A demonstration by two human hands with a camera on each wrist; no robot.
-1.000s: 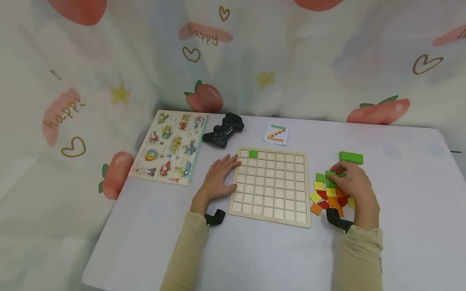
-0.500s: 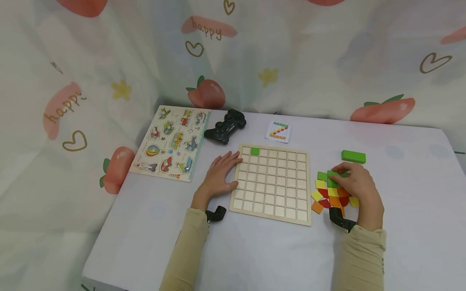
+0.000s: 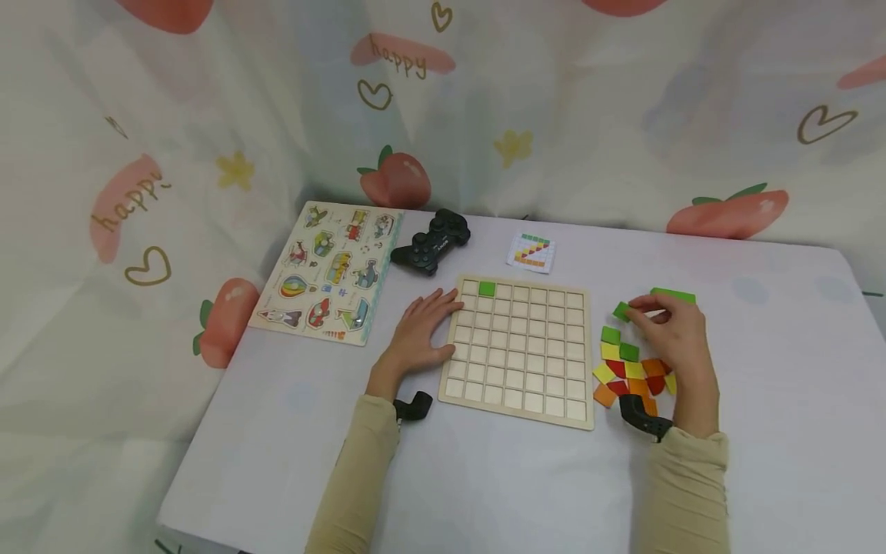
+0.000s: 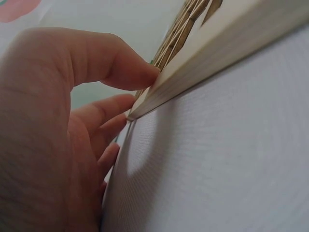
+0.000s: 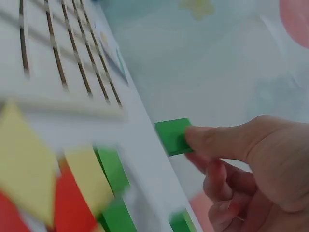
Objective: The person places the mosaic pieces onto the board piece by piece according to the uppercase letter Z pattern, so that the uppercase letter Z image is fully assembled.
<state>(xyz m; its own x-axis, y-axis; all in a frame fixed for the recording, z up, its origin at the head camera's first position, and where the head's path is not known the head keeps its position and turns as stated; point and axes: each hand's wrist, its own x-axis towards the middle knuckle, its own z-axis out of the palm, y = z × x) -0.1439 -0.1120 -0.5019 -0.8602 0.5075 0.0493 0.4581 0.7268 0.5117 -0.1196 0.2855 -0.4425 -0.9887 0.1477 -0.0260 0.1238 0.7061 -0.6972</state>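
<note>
My right hand [image 3: 671, 327] pinches a small green square tile [image 5: 174, 136] between thumb and fingertips, raised over the far end of the loose tile pile. Below it, green, yellow, red and orange tiles [image 3: 633, 371] lie together on the table. My left hand [image 3: 418, 335] rests at the left edge of a wooden grid board [image 3: 515, 419], its fingers spread. In the left wrist view the thumb [image 4: 133, 70] touches the board's rim. One green tile [image 3: 487, 288] sits in the board's far row, second cell from the left.
A green block [image 3: 674, 295] lies behind my right hand, partly hidden by it. Beyond the board is a small pattern card [image 3: 531, 252]. A black game controller [image 3: 431, 242] and a picture puzzle board [image 3: 325, 273] stand at the back left, near the curtain.
My right hand has lifted a green tile off the pile and moved it slightly away from me. My left hand stays at the board's edge.
</note>
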